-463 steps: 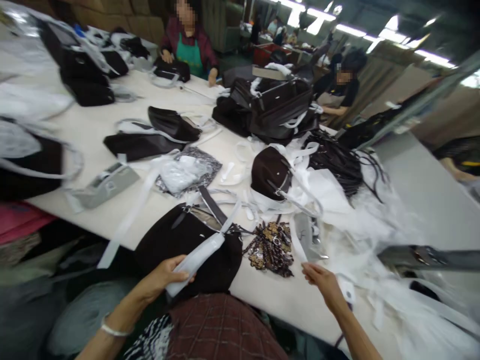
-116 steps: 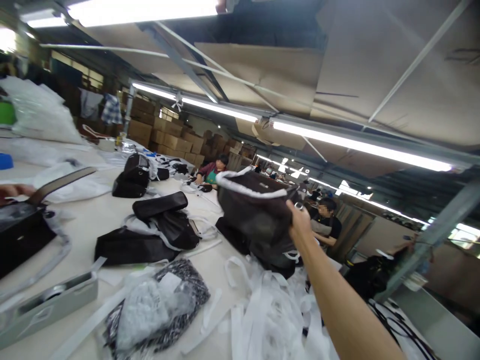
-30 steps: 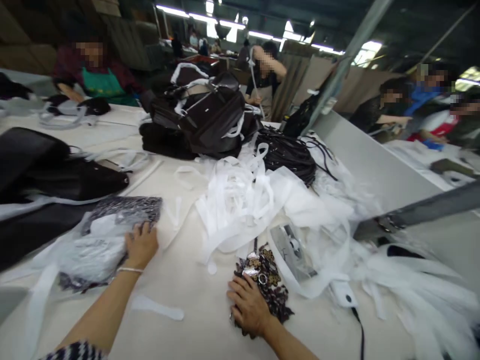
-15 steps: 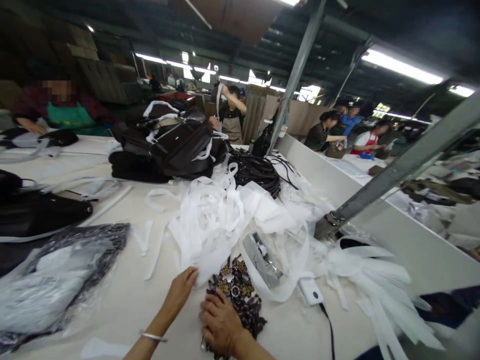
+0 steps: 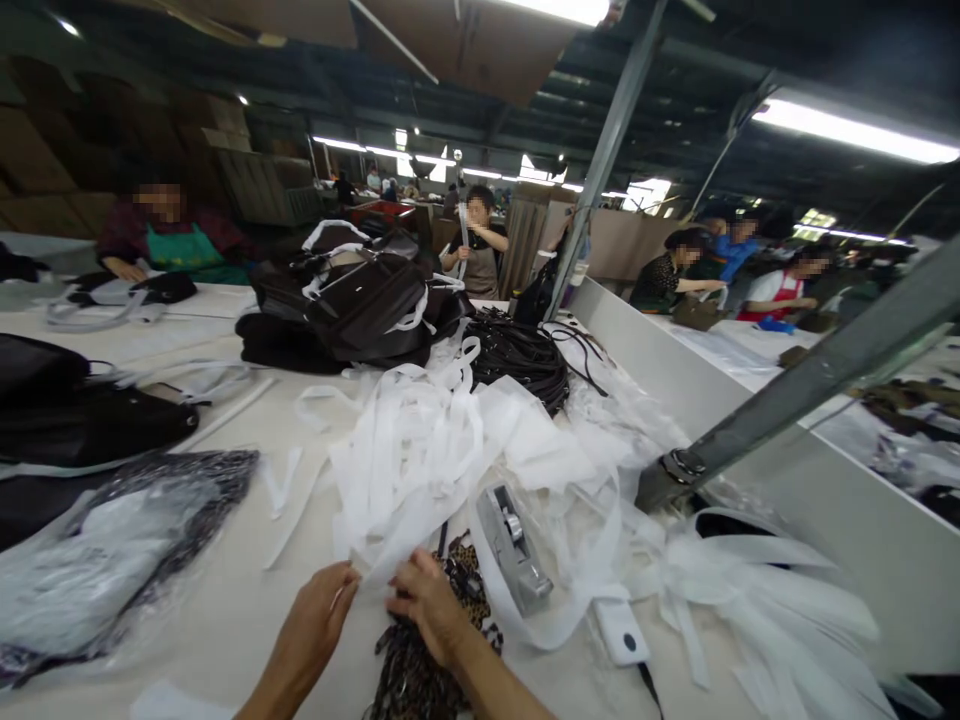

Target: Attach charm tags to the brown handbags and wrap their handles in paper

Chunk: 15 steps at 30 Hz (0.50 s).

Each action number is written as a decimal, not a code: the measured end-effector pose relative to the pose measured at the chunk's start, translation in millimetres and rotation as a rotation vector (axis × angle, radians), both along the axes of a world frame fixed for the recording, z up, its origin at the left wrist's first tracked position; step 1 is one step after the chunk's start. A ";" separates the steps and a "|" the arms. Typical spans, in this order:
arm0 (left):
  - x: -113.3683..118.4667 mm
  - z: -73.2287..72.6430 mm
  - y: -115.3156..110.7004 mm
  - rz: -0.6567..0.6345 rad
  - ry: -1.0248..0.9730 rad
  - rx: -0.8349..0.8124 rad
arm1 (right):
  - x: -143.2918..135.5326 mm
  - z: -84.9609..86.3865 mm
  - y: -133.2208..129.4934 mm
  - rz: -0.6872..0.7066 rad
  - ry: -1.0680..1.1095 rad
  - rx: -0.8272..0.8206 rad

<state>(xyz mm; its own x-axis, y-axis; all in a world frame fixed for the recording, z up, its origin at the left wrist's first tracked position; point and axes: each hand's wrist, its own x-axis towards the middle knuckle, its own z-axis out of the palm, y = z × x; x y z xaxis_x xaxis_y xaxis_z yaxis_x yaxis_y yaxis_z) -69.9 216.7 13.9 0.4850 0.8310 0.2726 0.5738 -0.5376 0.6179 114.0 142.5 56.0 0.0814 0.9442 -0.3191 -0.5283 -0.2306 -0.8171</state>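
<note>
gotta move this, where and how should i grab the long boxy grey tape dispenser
Probably by the long sides of the tape dispenser, from above with the nearer right hand: its narrow body lies lengthwise, pointing away, and a flat white strip loops around its left side and near end.

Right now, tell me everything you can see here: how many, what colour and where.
Table: one, cream, under the goods
Strips: many, white, heaped mid-table and fanned out at right
Charms: one bunch, brown, front middle
Tape dispenser: one, grey, right of the charms
Small box: one, white with dark cord, front right
Packet: one, white and dark, front left
Bags: several, black, back and left
Cords: one bundle, black, behind the strips
Posts: two, grey, right
Lights: several, white, overhead
Co-workers: at least five, mixed clothing, background
Left hand: one, bare, at the heap's near edge
Right hand: one, bare, over the charms
</note>
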 end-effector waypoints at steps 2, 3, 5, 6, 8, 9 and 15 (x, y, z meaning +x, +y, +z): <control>5.1 -6.2 -3.5 -0.018 0.038 0.070 | 7.8 9.7 17.4 0.009 -0.032 0.016; 8.4 -7.3 -4.6 0.003 0.063 0.073 | 12.2 13.7 26.3 0.008 -0.098 0.028; 14.2 -6.5 -3.3 0.108 0.121 -0.011 | 24.7 22.9 42.8 0.021 -0.237 0.060; 16.1 -5.6 -0.8 0.181 0.158 -0.095 | 33.8 28.5 49.9 0.038 -0.277 0.076; 16.6 -6.4 6.3 0.326 0.237 -0.286 | 59.8 40.8 60.9 0.076 -0.291 0.088; 15.2 -9.6 9.6 0.392 0.273 -0.357 | 77.0 46.2 65.2 0.076 -0.300 0.073; 0.8 -68.0 -7.2 0.585 0.468 -0.209 | 212.4 37.9 92.7 -0.196 -0.538 -0.199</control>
